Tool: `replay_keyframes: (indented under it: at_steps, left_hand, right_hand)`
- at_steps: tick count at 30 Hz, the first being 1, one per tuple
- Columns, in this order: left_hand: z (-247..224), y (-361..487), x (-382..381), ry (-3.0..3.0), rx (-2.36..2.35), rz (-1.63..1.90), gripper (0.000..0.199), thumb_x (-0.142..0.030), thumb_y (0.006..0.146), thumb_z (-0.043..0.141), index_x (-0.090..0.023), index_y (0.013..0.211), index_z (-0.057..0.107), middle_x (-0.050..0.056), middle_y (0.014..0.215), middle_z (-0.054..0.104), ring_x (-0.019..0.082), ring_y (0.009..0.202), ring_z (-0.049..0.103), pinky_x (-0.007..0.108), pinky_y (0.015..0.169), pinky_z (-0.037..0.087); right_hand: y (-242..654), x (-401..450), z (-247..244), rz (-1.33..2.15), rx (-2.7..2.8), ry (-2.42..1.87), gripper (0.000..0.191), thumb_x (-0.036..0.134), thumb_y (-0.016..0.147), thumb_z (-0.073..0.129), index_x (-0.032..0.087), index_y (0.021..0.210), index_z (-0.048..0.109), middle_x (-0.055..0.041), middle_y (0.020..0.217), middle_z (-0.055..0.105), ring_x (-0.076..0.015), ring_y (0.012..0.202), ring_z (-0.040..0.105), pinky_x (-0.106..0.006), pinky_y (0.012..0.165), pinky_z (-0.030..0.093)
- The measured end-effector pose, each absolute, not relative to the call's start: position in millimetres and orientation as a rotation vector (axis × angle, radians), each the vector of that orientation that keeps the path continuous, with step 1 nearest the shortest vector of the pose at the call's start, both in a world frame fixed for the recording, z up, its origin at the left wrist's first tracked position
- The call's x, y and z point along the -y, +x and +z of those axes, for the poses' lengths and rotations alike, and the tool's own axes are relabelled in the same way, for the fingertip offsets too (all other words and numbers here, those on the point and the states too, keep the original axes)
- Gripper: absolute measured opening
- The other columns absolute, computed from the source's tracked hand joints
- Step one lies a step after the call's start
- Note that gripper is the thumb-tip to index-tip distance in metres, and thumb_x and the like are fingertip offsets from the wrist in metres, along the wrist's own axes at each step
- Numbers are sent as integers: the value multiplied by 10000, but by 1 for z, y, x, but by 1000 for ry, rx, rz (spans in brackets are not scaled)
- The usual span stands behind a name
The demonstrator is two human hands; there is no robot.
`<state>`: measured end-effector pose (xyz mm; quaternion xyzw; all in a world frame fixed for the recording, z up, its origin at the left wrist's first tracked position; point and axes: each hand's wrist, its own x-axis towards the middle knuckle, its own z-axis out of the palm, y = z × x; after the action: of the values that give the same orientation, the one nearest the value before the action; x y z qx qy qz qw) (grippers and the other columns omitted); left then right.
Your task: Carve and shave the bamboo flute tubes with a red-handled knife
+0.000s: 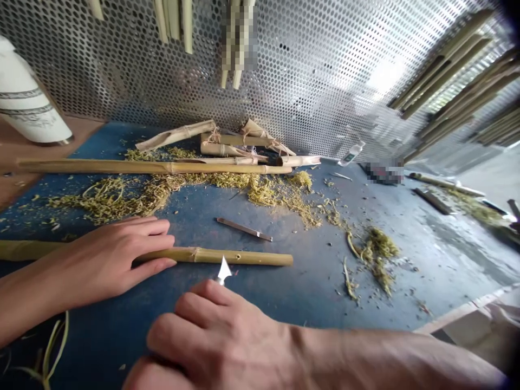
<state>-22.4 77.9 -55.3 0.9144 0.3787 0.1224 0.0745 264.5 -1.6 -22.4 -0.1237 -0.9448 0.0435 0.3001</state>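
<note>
A length of green-yellow bamboo point(215, 256) lies across the blue tabletop, with a node and a small round hole near its right end. My left hand point(117, 249) is closed over it left of the node, thumb in front and fingers behind. In the foreground my right hand point(227, 336) is wrapped around a carving knife point(223, 268). Only the knife's bright, pointed, flared blade and a bit of its neck show; my fist hides the handle. The blade tip is at the bamboo's near side, between node and hole; whether it touches, I cannot tell.
Behind the bamboo lies a thin dark metal tool point(244, 229). Shavings point(154, 192), a longer bamboo pole point(154, 167) and cut bamboo pieces point(187, 132) lie farther back, before a perforated metal panel point(309, 70). A white bottle point(32, 97) stands at left.
</note>
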Motion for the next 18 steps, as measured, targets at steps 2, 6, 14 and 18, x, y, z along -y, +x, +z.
replay_keyframes:
  at_steps: [2,6,14,18]
  left_hand:
    - [-56,-23,-79,2709,-1121,332,482,-547,1188,441,-327,926,781,7,1005,777,270,937,740,371,841,557]
    - [-54,-21,-74,2678,-1196,277,442,-479,1195,442,-313,927,752,6,1057,773,279,1032,716,391,946,525]
    - [-49,-17,-68,2642,-1188,222,406,-434,1204,458,-292,918,709,8,992,705,274,981,650,355,915,479]
    - [-49,-17,-70,2624,-1185,186,424,-488,1213,442,-294,979,737,3,1015,705,271,991,643,341,927,467]
  right_hand:
    - [253,0,-24,123,2475,-343,179,390,1129,736,265,1042,830,24,914,680,-173,759,593,-355,682,555]
    - [242,-2,-23,84,2435,-535,451,621,1190,616,247,976,749,-35,1010,755,-220,883,692,-382,728,565]
    - [242,-6,-24,135,2559,-647,430,531,1214,528,192,1101,766,-65,1019,766,-253,869,705,-426,737,558]
    - [242,-6,-30,110,2539,-696,465,562,1205,520,189,1061,758,-85,1016,797,-273,842,702,-451,749,577]
